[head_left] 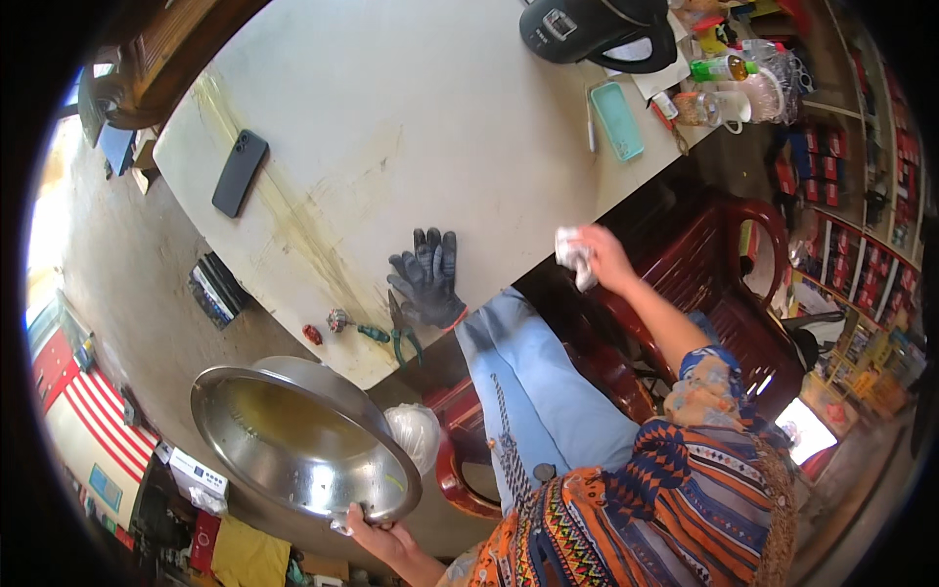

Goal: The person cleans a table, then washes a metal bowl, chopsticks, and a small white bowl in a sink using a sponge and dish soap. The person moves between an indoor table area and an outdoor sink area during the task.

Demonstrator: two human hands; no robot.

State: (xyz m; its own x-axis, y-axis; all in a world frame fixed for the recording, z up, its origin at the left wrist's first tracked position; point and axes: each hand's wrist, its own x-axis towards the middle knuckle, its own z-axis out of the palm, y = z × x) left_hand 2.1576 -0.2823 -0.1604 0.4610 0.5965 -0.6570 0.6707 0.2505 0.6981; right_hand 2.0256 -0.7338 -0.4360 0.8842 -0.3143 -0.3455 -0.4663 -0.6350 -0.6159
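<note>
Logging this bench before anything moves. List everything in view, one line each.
table: one, off-white, stained, upper middle
phone: one, black, table's left part
gloves: one pair, dark grey, near table edge
pliers: one, green-handled, beside gloves
kettle: one, black, top of table
case: one, teal, flat, below kettle
steel bowl: one, silver, wide, lower left, off the table
chair: one, dark red wood, right
left hand: grip on the bowl's rim, bottom
right hand: grip on a crumpled white cloth, centre right

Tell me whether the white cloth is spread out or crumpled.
Crumpled: the white cloth is bunched into a wad inside the right hand.
</note>
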